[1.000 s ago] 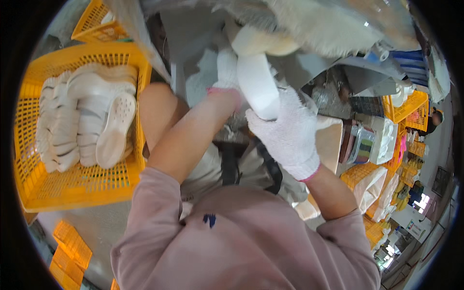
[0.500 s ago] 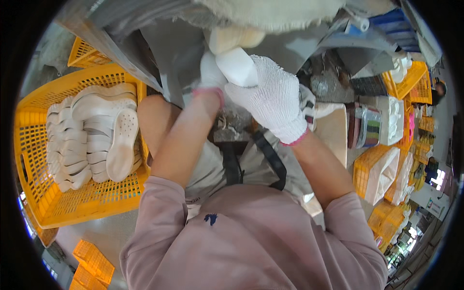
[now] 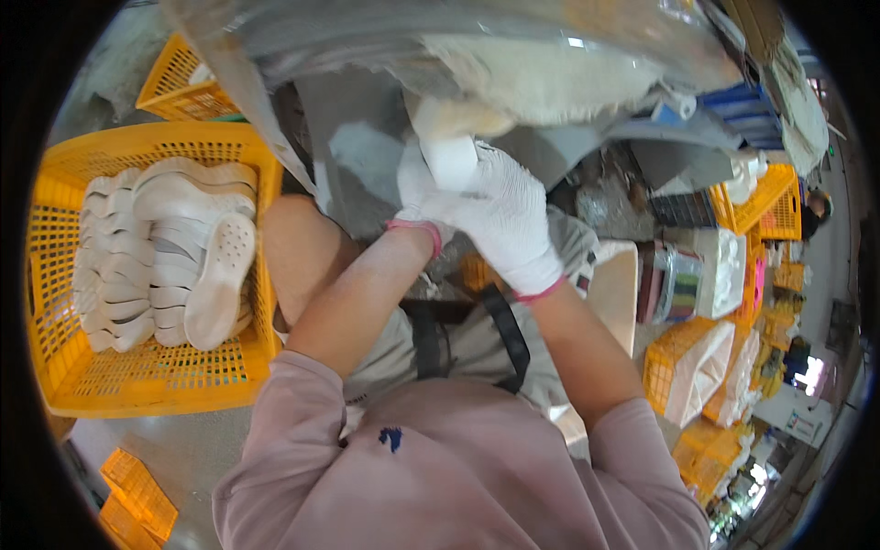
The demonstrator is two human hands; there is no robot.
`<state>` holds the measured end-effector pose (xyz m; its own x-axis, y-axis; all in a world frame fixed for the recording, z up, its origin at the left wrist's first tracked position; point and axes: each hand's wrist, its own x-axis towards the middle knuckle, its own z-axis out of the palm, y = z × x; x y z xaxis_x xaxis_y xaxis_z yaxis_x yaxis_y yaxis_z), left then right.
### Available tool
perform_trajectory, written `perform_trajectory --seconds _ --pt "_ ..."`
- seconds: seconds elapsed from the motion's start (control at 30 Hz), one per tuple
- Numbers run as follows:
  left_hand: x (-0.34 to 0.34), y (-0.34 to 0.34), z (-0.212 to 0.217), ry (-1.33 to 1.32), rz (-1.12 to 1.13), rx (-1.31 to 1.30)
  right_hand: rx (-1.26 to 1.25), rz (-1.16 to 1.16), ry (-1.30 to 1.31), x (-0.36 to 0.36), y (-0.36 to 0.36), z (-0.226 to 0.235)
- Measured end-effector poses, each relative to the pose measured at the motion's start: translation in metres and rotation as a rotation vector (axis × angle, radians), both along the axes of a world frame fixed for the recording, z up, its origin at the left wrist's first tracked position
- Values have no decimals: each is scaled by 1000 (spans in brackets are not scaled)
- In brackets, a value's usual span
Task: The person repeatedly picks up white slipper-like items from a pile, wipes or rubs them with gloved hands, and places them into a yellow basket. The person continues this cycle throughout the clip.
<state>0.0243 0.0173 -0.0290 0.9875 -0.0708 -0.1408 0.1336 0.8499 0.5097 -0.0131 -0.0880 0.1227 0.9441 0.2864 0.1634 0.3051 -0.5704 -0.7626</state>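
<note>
Both hands wear white knitted gloves with pink cuffs and meet below a draped grey-white machine cover. My right hand (image 3: pixel 506 215) is closed round a smooth white piece (image 3: pixel 449 163), which looks like part of a shoe sole. My left hand (image 3: pixel 417 191) is closed at the piece's other side, its fingers mostly hidden behind it. The piece's upper end is right by a blurred cream-coloured rounded part (image 3: pixel 463 119) under the cover; whether they touch is hard to see.
A yellow crate (image 3: pixel 151 390) at my left holds several white shoe soles (image 3: pixel 220 280). Grey machine housing and plastic sheeting (image 3: pixel 367 55) hang ahead. At the right stand more yellow crates (image 3: pixel 674 362) and a beige-lined bin (image 3: pixel 614 289). My knee (image 3: pixel 307 247) is beside the left crate.
The hands have drawn closer together, with the right glove turned over the white piece and the left wrist nearer to it. The whole view has shifted, showing more of the cover ahead.
</note>
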Motion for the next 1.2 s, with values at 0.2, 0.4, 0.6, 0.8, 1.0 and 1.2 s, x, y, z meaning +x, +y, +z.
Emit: perform_trajectory --seconds 0.2,0.4,0.6,0.8,1.0,1.2 --pt "-7 -7 -6 -30 -142 -75 -79 171 170 -47 -34 30" --pt "4 -10 -8 163 85 143 -281 281 226 -20 -22 39" --pt "-15 -3 27 327 103 78 -370 231 325 -45 -29 46" --pt "-29 -20 37 237 34 -242 421 -598 576 -135 -128 -13" --pt "-28 28 60 576 -179 150 69 -296 645 -89 -72 16" --pt "-128 143 106 -60 329 1326 -345 -251 468 -160 -235 -34"
